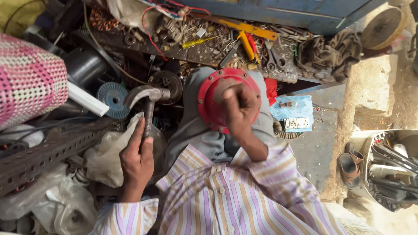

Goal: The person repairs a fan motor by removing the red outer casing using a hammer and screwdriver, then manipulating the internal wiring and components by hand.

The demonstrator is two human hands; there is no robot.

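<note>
My left hand (137,159) grips the handle of a worn steel hammer (147,95), whose head is raised to the left of my knee. A red round flanged metal cover (209,99) rests on my knee in grey trousers (196,130). My right hand (241,111) is closed in a fist on top of the cover's middle. It seems to hold a small tool upright against the cover, but the fingers hide it. The hammer head hangs about a hand's width left of the cover, not touching it.
A cluttered shelf at the top holds a yellow screwdriver (196,42), orange-handled pliers (248,45) and a brown rag (328,50). A blue switch box (294,114) lies right of my knee. Perforated metal angle (48,150) and plastic bags (104,156) crowd the left. A tool bin (387,169) stands at right.
</note>
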